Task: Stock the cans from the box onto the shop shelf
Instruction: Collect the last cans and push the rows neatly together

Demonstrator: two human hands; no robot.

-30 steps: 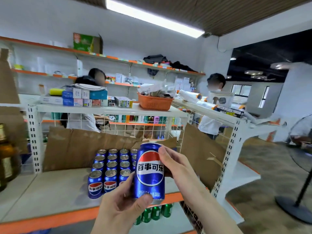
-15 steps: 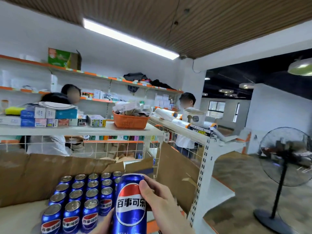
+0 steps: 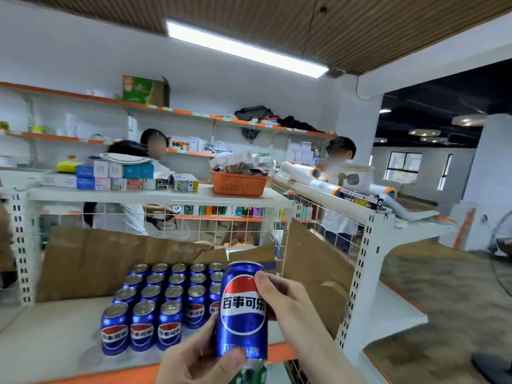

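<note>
Both hands, left hand [image 3: 194, 358] and right hand [image 3: 288, 303], grip blue can [image 3: 242, 311]; stocked cans [image 3: 155, 303] just left, cardboard [image 3: 313, 267] behind right hand.

I saw both hands raised in front of me, gripping one upright can [image 3: 243, 311] between them. My left hand [image 3: 198, 358] cupped its lower part from below, thumb curled across the base. My right hand [image 3: 288, 303] wrapped the far side, thumb pressed on the label, forearm reaching in from the lower right.

Shop, stocked shelves [image 3: 155, 196], stacked cans [image 3: 155, 309]
</note>
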